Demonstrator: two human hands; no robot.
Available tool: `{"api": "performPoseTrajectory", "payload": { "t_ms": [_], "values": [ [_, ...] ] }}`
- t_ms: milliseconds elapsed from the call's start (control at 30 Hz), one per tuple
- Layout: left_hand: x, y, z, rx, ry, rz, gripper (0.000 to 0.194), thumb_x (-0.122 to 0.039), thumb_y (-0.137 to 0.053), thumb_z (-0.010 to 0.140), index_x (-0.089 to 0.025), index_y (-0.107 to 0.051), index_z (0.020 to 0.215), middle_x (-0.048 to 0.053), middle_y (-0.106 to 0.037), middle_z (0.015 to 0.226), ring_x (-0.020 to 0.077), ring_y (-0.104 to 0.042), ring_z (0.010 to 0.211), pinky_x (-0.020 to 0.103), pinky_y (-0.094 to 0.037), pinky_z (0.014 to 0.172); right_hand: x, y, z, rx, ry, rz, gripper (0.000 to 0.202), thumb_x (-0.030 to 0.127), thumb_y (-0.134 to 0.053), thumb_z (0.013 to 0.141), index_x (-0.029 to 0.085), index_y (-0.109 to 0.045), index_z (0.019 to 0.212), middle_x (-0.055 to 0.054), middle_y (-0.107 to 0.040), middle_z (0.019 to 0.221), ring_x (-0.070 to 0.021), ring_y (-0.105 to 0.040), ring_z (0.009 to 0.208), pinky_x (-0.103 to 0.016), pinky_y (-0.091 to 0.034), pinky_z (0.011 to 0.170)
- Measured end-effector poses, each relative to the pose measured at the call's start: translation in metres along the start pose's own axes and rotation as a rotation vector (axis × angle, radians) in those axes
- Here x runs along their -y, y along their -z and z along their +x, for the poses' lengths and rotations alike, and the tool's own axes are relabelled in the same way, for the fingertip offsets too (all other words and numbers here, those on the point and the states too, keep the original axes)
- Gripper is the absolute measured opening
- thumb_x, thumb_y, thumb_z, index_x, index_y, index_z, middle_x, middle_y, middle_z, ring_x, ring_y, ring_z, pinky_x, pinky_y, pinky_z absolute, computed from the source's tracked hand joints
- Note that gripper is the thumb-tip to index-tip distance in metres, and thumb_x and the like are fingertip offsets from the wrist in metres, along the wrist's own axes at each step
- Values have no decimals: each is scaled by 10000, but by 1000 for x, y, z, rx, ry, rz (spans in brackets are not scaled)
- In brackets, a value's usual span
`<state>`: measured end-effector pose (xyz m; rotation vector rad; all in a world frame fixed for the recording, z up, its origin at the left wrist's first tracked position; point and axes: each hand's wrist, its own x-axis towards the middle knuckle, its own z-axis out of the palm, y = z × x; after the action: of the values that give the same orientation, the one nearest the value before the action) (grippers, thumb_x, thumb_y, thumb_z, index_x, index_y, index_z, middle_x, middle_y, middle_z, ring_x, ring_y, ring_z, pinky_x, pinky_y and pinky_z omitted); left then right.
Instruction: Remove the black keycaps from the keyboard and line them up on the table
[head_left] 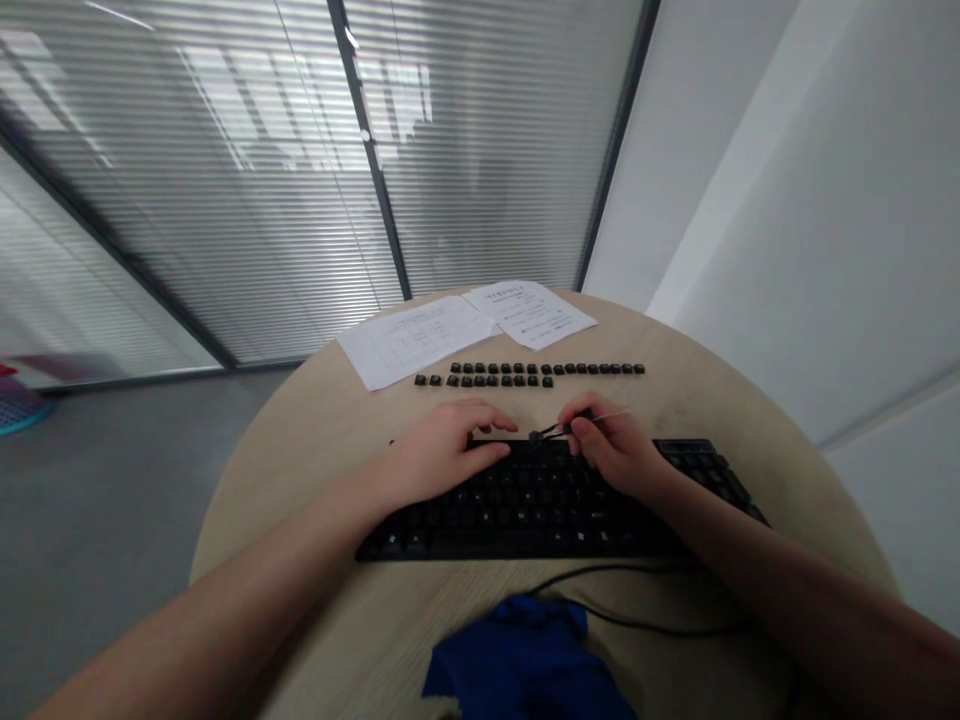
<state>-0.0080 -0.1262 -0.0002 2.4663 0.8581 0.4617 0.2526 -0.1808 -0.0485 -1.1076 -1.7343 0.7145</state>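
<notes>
A black keyboard (517, 505) lies on the table. My right hand (611, 440) is closed around a keycap puller (559, 432) with thin wire arms, which points left over the keyboard's far edge. At the wire tips sits a small black keycap (535, 438); whether it is clear of the keyboard I cannot tell. My left hand (439, 450) rests over the left part of the keyboard, thumb and fingers apart, with nothing in it. Beyond the hands, several loose black keycaps (507, 381) stand in two rows.
Two printed paper sheets (420, 340) lie at the far side of the round wooden table (300, 470). Near me are a blue cloth (525, 665) and a black cable (660, 628). A glass partition with blinds (480, 200) stands behind, and a basket (19, 400) is on the floor.
</notes>
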Motion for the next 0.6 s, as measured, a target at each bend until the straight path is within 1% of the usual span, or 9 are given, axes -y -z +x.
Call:
{"api": "performPoseTrajectory", "payload": {
  "t_ms": [67, 133, 300, 433, 533, 600],
  "values": [
    [-14, -2, -1, -37, -15, -13, 233, -306, -652, 932, -244, -734, 1142, 48, -759, 1124, 224, -686, 1008, 376, -535, 920, 3, 0, 0, 14, 43, -44, 348, 536, -509, 1025, 210, -618, 975, 4, -600, 662, -147, -572, 564, -274, -460, 553],
    [-21, -5, 1, -56, -30, 5, 226, -279, -679, 908, -245, -735, 1124, 46, -763, 1124, 229, -687, 1011, 383, -533, 937, 6, 1, 0, 20, 86, -88, 313, 495, -512, 1028, 211, -636, 985, -5, -619, 679, -156, -583, 582, -286, -468, 575],
    [-25, -7, 8, -47, -16, 56, 146, -233, -657, 889, -238, -758, 995, 24, -778, 992, 212, -695, 915, 350, -527, 863, 13, 0, 1, 18, 174, -148, 260, 415, -505, 1029, 211, -657, 974, -18, -651, 713, -175, -618, 628, -307, -482, 633],
    [-30, -3, 13, -15, -4, 56, 152, -199, -647, 844, -238, -757, 941, -7, -753, 861, 171, -668, 761, 298, -503, 740, 17, 0, 3, 4, 202, -151, 259, 396, -497, 1025, 218, -647, 912, -39, -690, 761, -185, -632, 647, -314, -469, 635],
    [-30, -2, 20, 33, 25, 4, 134, -198, -668, 786, -223, -750, 890, -35, -683, 712, 144, -602, 630, 262, -447, 604, 19, 2, 4, 15, 219, -145, 243, 395, -501, 1023, 219, -635, 922, -15, -654, 692, -182, -611, 605, -309, -446, 613],
    [-26, -2, 28, 39, 34, -22, 105, -217, -670, 788, -202, -738, 867, -40, -640, 647, 135, -566, 583, 247, -414, 544, 18, 6, 6, -14, 210, -128, 259, 412, -488, 1033, 217, -611, 914, 6, -613, 642, -175, -593, 578, -302, -436, 601]
  ]
}}
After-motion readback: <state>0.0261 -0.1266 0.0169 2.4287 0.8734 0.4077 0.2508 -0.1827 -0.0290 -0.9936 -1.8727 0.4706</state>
